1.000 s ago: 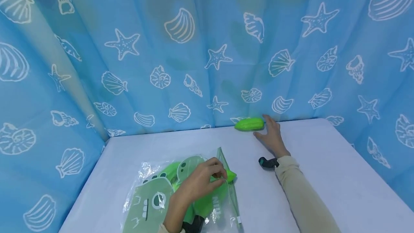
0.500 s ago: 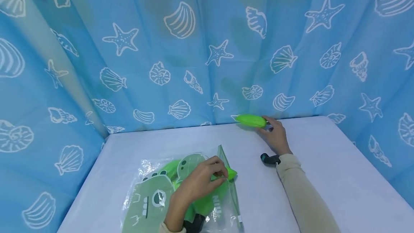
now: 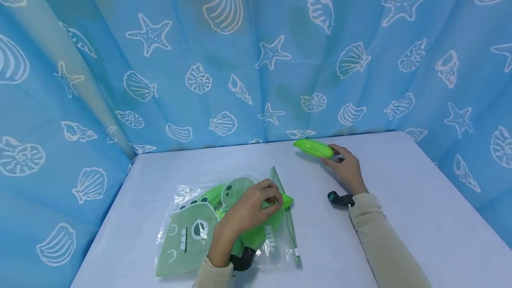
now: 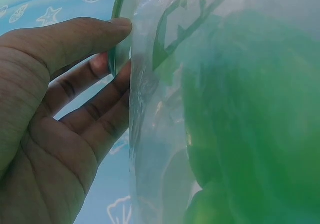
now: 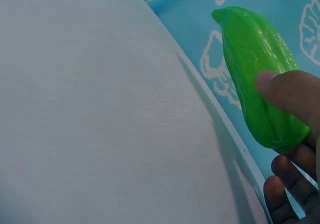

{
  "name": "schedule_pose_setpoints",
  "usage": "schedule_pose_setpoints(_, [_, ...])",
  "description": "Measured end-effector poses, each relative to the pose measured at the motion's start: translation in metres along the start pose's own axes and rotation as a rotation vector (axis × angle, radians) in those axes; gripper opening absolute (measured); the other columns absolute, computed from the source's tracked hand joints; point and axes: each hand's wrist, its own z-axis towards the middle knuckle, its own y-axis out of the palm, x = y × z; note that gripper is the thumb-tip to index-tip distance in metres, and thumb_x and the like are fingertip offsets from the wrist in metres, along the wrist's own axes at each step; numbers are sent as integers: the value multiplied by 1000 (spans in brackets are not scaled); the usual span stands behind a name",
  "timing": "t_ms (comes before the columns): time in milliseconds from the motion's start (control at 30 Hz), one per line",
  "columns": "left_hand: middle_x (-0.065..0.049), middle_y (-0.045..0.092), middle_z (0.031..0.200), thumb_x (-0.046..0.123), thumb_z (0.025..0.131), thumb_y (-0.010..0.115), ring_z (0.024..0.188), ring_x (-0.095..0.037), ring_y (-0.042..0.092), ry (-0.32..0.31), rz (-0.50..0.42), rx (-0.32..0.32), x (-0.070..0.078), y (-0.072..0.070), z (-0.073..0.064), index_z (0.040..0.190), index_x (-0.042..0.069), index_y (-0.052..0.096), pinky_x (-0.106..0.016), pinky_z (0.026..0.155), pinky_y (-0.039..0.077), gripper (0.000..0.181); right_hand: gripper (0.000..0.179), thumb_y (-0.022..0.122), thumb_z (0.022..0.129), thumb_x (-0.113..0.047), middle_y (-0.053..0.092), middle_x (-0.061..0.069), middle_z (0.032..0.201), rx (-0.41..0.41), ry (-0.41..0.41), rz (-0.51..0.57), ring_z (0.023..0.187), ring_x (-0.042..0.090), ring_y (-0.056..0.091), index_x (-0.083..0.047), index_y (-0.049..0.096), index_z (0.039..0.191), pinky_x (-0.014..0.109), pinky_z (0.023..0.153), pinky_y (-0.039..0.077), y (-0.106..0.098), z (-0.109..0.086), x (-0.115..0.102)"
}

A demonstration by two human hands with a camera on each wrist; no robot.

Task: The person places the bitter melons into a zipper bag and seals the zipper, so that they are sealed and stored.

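Note:
In the head view, my right hand pinches one end of a bright green, glossy toy vegetable, long and ridged with a pointed tip. It is held above the back of the table, its tip towards the left. The right wrist view shows my thumb pressed along the green toy. My left hand reaches over a clear zip bag printed with a green cartoon face. Thumb and fingers pinch the bag's edge near its opening, plain in the left wrist view. Bright green things inside the bag are blurred by the plastic.
The white-covered table meets a blue curtain with seashell and starfish prints at the back and sides. A green zip strip with a white slider runs along the bag's right edge. A bright green tip shows at the opening.
My right hand, at first open around the end of the green toy on the table, has taken hold of it, lifted it and brought it slightly nearer. My left hand stays on the bag.

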Motion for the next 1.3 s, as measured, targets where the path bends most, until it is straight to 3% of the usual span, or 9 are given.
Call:
schedule_pose_setpoints(500, [0,58,105,6,93,72,92,-14,63,14,11,1,2,-1,1,97,7,71,-23,81,55,5,67,76,87,-49,59,9,120,-51,15,-6,96,23,55,-14,56,141,35,81,48,0,-49,-15])
schedule_pose_setpoints(900, [-1,58,103,4,92,71,91,-14,63,24,8,21,1,-7,1,96,8,70,-27,81,56,6,60,79,86,-43,61,8,115,-107,-74,-43,87,19,56,-14,60,136,33,74,49,0,-78,-27])
schedule_pose_setpoints(1300, [-2,58,104,4,93,71,90,-15,63,39,8,27,0,-6,0,96,8,69,-30,80,57,5,60,78,87,-43,61,2,111,-160,-104,-84,95,18,55,-13,60,136,41,86,48,-11,-112,-29])
